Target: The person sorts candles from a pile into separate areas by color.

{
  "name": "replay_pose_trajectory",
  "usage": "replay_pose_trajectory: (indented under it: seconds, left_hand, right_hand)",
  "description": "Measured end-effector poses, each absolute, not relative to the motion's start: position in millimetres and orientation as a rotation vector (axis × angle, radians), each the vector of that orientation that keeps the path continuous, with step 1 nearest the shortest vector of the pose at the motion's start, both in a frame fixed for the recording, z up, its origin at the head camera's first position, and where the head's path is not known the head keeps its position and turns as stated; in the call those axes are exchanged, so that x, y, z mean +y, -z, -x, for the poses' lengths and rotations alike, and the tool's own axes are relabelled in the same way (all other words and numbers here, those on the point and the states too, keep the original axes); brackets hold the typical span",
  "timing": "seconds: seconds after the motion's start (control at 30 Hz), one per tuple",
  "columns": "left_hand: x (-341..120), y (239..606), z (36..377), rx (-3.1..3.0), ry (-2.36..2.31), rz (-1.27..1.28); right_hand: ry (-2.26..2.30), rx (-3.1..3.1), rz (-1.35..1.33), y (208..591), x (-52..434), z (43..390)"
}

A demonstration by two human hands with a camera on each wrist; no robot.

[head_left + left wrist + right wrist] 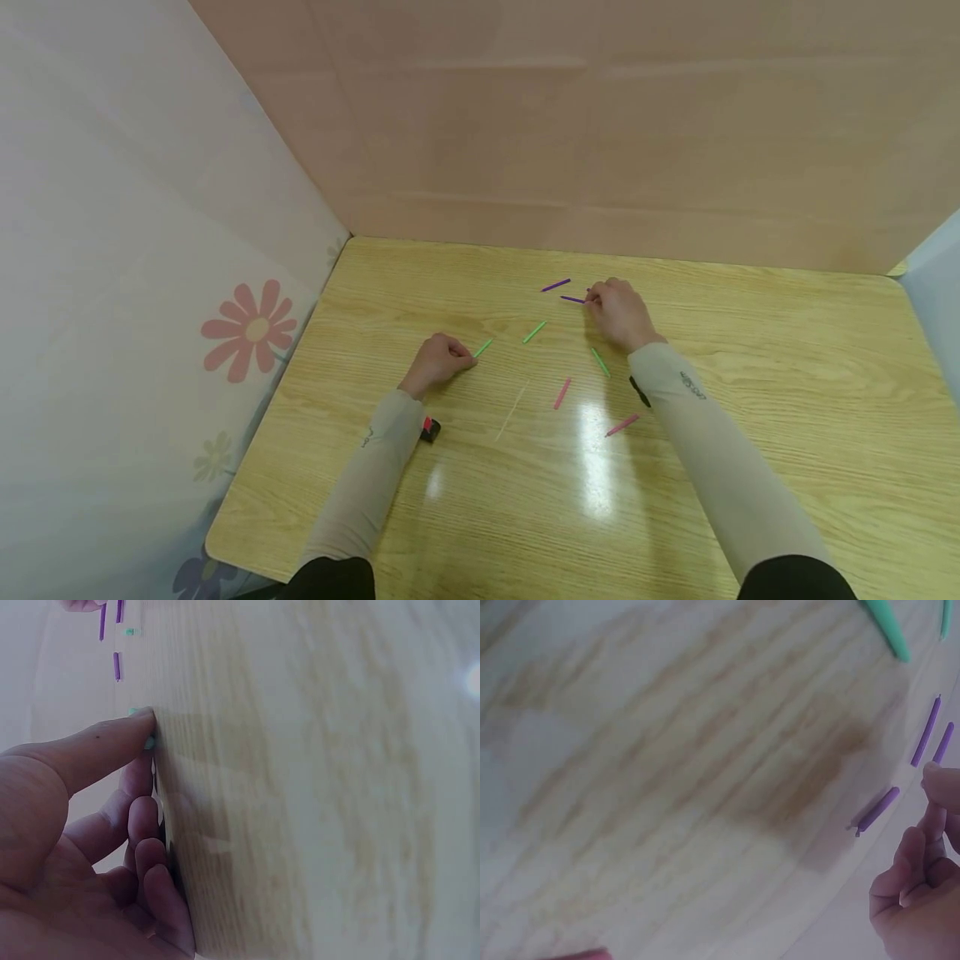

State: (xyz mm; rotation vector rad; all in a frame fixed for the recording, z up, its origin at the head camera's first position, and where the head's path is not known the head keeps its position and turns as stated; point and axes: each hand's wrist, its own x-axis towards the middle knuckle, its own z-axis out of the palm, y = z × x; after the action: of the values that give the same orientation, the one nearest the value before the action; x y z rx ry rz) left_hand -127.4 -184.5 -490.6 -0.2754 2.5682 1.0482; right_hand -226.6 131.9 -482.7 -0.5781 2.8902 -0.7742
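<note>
My left hand (pixel 441 364) rests at the table's left middle, thumb and index finger pinching the near end of a green candle (pixel 483 347). In the left wrist view the thumb tip covers most of that candle. Farther back, my right hand (pixel 618 312) pinches a thin purple candle (pixel 946 739) between thumb and forefinger. Another purple candle (pixel 926 732) is beside the held one, and a third purple candle (pixel 877 811) with a wick-like tip lies nearer in the right wrist view.
Between the hands lies a green candle (pixel 535 332); another green candle (pixel 600 362) lies below the right hand. Two pink candles, one (pixel 562 393) left and one (pixel 622 425) right, are nearer. A thin pale strip (pixel 513 410) crosses the wooden table (pixel 787 400). A wall (pixel 525 150) borders its back.
</note>
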Motion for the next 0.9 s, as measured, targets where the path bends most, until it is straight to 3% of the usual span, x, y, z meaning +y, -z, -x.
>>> replay_pose_trajectory:
  seconds: [0.9]
  left_hand:
    - [-185.5,491.7,127.8,2.578,-1.051,0.250]
  right_hand:
    - [0.677,2.856,0.415,481.6,117.2,234.1]
